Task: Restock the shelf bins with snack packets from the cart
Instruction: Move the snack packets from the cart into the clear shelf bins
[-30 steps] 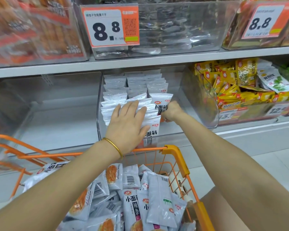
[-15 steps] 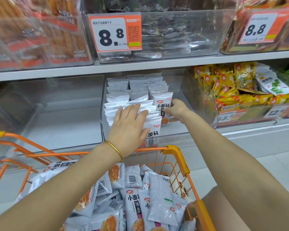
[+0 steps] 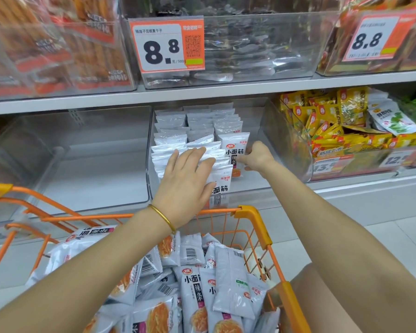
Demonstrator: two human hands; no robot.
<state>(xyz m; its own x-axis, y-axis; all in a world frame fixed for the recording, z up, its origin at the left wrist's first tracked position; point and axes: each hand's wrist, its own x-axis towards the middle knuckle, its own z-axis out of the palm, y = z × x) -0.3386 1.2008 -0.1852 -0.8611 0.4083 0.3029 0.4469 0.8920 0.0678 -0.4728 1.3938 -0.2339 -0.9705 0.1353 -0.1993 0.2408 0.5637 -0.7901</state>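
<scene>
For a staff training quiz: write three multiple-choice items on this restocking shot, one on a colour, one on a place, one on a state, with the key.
1. What colour is the cart frame?
A blue; B orange; C green.
2. Where does the left hand lie?
A inside the cart; B on the rows of white snack packets in the middle clear bin; C on the floor.
3. How is the right hand?
A flat, palm up; B hanging loose, touching nothing; C pinching the front packet of the right row.

Key: 1 B, the tubes and corner piece are orange. 2 B, its straight fingers press on the packet tops. 3 C, its fingers curl round that packet's right edge.
</scene>
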